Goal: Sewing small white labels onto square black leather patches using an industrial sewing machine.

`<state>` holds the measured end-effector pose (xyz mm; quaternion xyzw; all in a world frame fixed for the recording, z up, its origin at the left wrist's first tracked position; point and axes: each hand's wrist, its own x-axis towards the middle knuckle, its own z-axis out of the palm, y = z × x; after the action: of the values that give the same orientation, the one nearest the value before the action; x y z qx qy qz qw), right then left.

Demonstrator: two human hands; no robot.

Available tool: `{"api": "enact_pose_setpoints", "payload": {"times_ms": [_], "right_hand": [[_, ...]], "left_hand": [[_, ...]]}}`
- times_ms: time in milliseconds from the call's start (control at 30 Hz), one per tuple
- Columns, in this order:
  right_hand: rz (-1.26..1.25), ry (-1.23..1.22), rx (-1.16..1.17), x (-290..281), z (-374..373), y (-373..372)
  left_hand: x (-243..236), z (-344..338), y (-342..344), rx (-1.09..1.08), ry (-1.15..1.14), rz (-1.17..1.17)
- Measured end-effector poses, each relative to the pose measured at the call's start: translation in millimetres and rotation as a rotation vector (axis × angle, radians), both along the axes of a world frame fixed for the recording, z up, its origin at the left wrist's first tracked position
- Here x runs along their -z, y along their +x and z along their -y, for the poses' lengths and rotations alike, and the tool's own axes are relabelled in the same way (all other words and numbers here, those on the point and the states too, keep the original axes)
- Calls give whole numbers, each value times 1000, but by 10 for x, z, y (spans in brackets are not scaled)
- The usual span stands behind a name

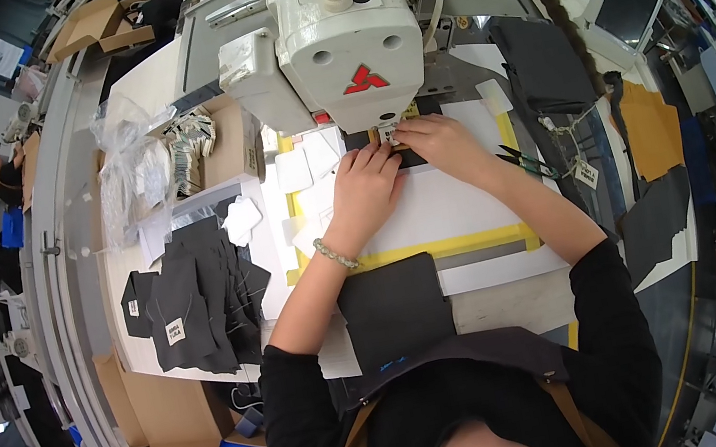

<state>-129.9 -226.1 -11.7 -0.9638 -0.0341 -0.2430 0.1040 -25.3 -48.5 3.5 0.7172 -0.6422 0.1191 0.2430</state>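
Under the head of a white sewing machine [350, 43], both my hands meet at a small pale label [389, 134] lying on dark fabric [412, 159]. My left hand [366, 188] rests at the label's left side, fingers bent and slightly apart, tips down on the work. From the right, my right hand [443, 147] has its fingertips together at the label's edge; its thumb is mostly hidden. Beneath them lies a white sheet [451, 207] bordered with yellow tape [439, 248]. A dark fabric piece [398, 312] lies between my forearms at the near edge.
Dark pieces with labels [199, 299] are piled at left, beside white cards [241, 220]. Behind them stands a cardboard box [236, 154] of labels, with clear plastic [128, 168]. Thread snips [527, 161] lie right of my right forearm; folded dark fabric [541, 67] sits farther back.
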Motion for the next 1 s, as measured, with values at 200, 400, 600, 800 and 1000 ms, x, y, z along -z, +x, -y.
{"api": "enact_pose_setpoints", "payload": {"times_ms": [200, 400, 600, 800, 1000], "right_hand": [[10, -12, 8, -16, -2, 18], [3, -20, 7, -29, -8, 25], [-2, 108, 27, -92, -17, 38], [-134, -100, 25, -318, 20, -122], [-25, -177, 82, -194, -39, -245]], "left_hand": [[-15, -1, -30, -5, -12, 4], [-28, 16, -41, -35, 69, 33], [2, 58, -33, -32, 88, 41], [-22, 48, -33, -60, 102, 51], [99, 79, -10, -76, 107, 152]]}}
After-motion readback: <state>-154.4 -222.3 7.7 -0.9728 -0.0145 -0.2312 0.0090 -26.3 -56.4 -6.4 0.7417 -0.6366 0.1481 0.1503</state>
